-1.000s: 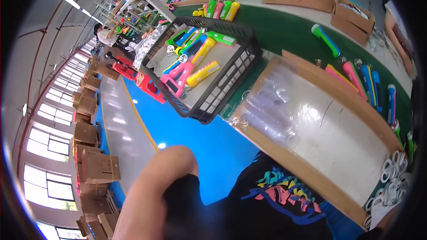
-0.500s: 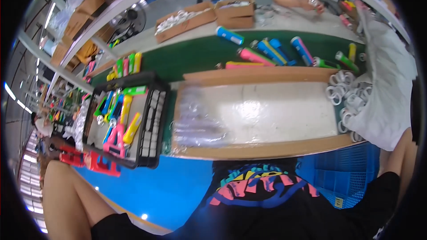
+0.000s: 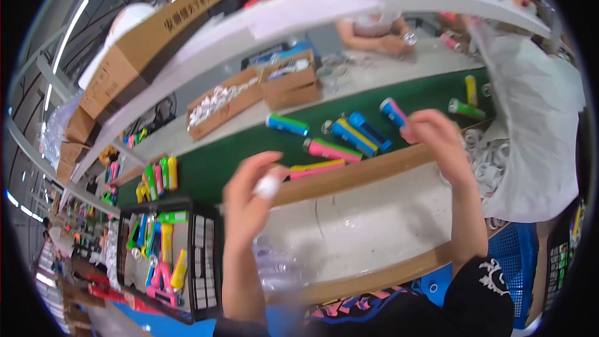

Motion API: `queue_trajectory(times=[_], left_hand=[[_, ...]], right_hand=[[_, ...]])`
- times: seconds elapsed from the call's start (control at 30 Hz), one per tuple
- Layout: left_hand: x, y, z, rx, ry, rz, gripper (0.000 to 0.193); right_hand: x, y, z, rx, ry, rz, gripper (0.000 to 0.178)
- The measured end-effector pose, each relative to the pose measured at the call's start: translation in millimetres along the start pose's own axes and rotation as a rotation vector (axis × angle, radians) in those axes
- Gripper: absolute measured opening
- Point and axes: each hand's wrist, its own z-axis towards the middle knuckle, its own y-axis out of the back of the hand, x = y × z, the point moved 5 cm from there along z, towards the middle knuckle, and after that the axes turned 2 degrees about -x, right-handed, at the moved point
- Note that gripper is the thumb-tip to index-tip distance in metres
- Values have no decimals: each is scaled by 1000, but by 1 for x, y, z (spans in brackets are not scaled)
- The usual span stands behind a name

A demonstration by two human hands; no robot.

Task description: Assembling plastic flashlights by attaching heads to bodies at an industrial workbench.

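My right hand (image 3: 444,145) reaches over the green belt, its thumb and fingertips closed at the near end of a blue-and-pink flashlight (image 3: 393,112). My left hand (image 3: 244,196) is raised by the left end of the shallow cardboard tray (image 3: 365,168), its index finger and thumb apart. A blurred white thing (image 3: 268,186) sits at its thumb; whether it is a wrap or a loose piece, I cannot tell. Beyond the tray lie a pink-and-green flashlight (image 3: 332,150), a pink-and-yellow one (image 3: 317,168), several blue ones (image 3: 354,137) and a blue-and-green one (image 3: 287,125).
At the left stands a black crate (image 3: 204,262) of colourful flashlights. White rings (image 3: 493,165) spill from a white sack (image 3: 536,131) at the right. Clear plastic bags (image 3: 277,265) lie in the tray. Across the belt are boxes of white parts (image 3: 224,103) and another person's hands (image 3: 396,43).
Both my hands have come up from my sides over the tray and belt. The right has reached the blue-and-pink flashlight. My view has tilted and shifted.
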Motion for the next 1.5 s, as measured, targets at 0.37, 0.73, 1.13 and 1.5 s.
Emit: queue_trajectory(times=[0.37,0.73,1.13,1.5], left_hand=[[204,-55,48,393,269,1048,49],[206,-105,50,564,503,560,80],[253,-145,99,-18,387,-141,102],[176,-46,-10,84,486,120,94]], right_hand=[[-255,-52,138,434,-84,-756,61],[-249,-28,130,505,-510,-210,70],[-222,-67,118,257,-613,246,49],[-201,-127,-1,68,-798,352,55]])
